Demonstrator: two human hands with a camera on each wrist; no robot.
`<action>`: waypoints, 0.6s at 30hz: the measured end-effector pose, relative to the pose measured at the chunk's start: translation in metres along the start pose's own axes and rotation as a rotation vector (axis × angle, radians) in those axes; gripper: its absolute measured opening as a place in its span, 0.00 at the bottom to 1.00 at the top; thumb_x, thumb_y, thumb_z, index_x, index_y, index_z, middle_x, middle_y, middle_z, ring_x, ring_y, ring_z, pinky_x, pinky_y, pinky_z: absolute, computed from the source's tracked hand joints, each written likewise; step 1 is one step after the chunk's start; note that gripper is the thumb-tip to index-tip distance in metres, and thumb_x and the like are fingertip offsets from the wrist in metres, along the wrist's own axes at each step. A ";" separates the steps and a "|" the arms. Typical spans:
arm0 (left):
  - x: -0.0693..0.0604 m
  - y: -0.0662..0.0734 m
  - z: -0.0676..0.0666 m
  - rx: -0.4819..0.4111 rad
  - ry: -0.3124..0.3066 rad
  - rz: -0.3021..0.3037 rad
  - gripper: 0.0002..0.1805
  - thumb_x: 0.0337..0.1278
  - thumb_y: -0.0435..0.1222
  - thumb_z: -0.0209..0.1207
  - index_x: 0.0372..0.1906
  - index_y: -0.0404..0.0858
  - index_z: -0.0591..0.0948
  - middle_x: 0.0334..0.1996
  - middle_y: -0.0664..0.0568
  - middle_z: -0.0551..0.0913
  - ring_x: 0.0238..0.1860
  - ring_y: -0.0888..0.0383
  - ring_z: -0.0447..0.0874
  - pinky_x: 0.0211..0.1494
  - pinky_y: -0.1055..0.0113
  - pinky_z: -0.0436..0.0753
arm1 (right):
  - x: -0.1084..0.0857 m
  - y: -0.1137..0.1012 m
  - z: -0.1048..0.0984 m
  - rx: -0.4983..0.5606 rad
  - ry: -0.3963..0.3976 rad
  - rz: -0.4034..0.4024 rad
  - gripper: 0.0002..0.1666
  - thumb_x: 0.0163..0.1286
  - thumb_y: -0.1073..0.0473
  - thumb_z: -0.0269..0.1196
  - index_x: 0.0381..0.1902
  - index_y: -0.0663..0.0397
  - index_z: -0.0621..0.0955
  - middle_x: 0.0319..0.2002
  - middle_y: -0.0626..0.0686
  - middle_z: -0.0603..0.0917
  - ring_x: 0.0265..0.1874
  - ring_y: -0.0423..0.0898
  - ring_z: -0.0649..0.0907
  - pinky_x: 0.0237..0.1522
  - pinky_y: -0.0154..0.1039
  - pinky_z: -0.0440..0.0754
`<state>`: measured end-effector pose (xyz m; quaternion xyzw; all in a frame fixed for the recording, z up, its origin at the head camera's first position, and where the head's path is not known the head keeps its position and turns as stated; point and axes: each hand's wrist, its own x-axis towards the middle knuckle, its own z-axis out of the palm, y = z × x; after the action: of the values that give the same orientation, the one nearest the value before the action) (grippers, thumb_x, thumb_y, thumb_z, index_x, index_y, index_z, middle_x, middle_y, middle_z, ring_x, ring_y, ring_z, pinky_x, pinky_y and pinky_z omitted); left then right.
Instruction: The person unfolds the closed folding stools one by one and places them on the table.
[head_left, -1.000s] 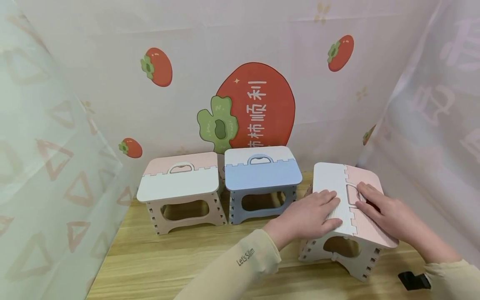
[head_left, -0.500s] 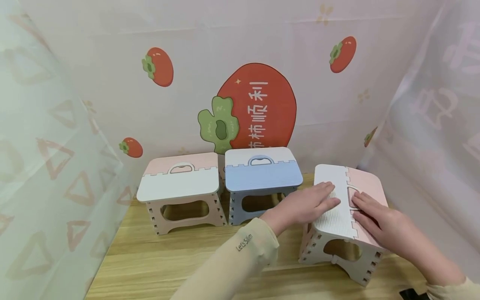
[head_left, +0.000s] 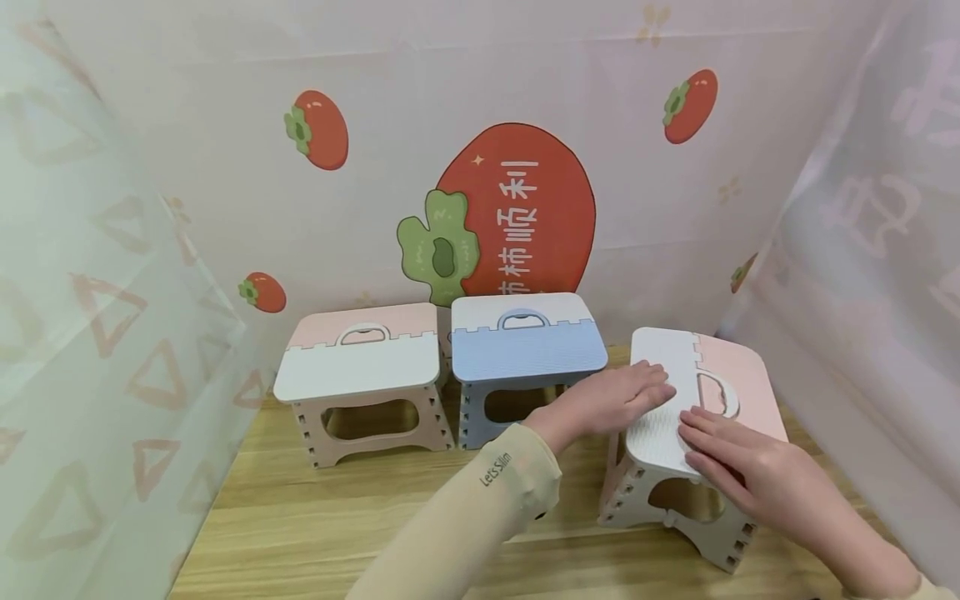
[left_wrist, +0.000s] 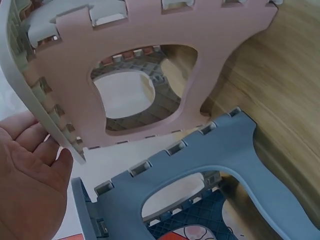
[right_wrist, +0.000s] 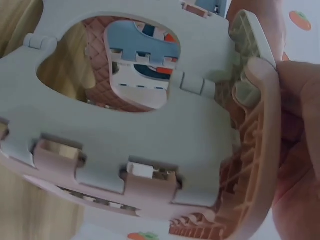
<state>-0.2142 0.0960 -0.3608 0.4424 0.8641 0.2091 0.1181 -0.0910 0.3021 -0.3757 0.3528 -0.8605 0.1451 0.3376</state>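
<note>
At the right of the head view stands an unfolded folding step stool (head_left: 663, 429), its top half white and half pink, with a white carry handle (head_left: 727, 400) at the seam. My left hand (head_left: 600, 404) rests on the white half with straight fingers. Across the near part of the same top lies my right hand (head_left: 757, 467), also with straight fingers. The left wrist view shows the left hand (left_wrist: 32, 180) by the top's edge and the pink leg panel (left_wrist: 210, 30). From the right wrist, the underside and white leg panel (right_wrist: 140, 135) are visible.
A pink-and-white folding stool (head_left: 360, 367) and a blue-and-white one (head_left: 525, 350) stand side by side at the back left of the wooden table (head_left: 300, 533). The blue stool is close to my left hand. Printed cloth walls (head_left: 510, 50) enclose the back and sides.
My right hand has slid off the handle toward the near end of the top, across the seam. The handle is uncovered. My left hand has moved slightly back toward the top's left edge.
</note>
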 end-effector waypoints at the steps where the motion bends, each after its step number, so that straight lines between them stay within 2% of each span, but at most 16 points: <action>1: 0.000 -0.001 0.000 0.013 -0.008 0.002 0.34 0.81 0.60 0.30 0.80 0.51 0.63 0.80 0.62 0.57 0.80 0.67 0.46 0.80 0.75 0.48 | 0.001 -0.001 0.002 0.007 0.015 -0.025 0.33 0.81 0.39 0.51 0.49 0.60 0.89 0.52 0.58 0.88 0.68 0.30 0.72 0.71 0.24 0.63; 5: 0.000 -0.002 0.002 0.075 -0.027 0.012 0.34 0.81 0.59 0.29 0.80 0.51 0.63 0.81 0.62 0.54 0.81 0.67 0.43 0.80 0.75 0.47 | 0.002 -0.005 0.007 0.034 0.088 -0.113 0.32 0.80 0.40 0.55 0.46 0.63 0.89 0.59 0.52 0.85 0.68 0.36 0.75 0.72 0.29 0.65; 9: 0.000 -0.003 0.004 0.123 -0.042 0.022 0.34 0.81 0.59 0.28 0.80 0.50 0.61 0.81 0.63 0.53 0.81 0.67 0.42 0.80 0.75 0.45 | 0.001 -0.007 0.006 0.044 0.135 -0.153 0.31 0.79 0.41 0.56 0.46 0.65 0.89 0.64 0.46 0.80 0.69 0.37 0.74 0.72 0.30 0.66; 14: -0.002 -0.001 0.007 0.231 -0.059 0.028 0.35 0.80 0.61 0.28 0.82 0.53 0.57 0.81 0.66 0.50 0.81 0.69 0.40 0.80 0.76 0.39 | -0.002 -0.008 0.001 0.065 0.137 -0.175 0.30 0.79 0.42 0.56 0.47 0.66 0.88 0.60 0.53 0.85 0.70 0.38 0.74 0.72 0.30 0.66; 18: -0.005 0.002 0.010 0.363 -0.055 0.069 0.35 0.80 0.62 0.30 0.82 0.53 0.55 0.82 0.64 0.50 0.81 0.68 0.41 0.80 0.75 0.40 | -0.008 -0.005 -0.005 0.112 0.120 -0.169 0.30 0.79 0.43 0.57 0.48 0.67 0.88 0.56 0.58 0.87 0.70 0.40 0.74 0.72 0.30 0.66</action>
<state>-0.2058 0.0950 -0.3687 0.4914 0.8684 0.0416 0.0525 -0.0810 0.3051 -0.3778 0.4330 -0.7965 0.1847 0.3795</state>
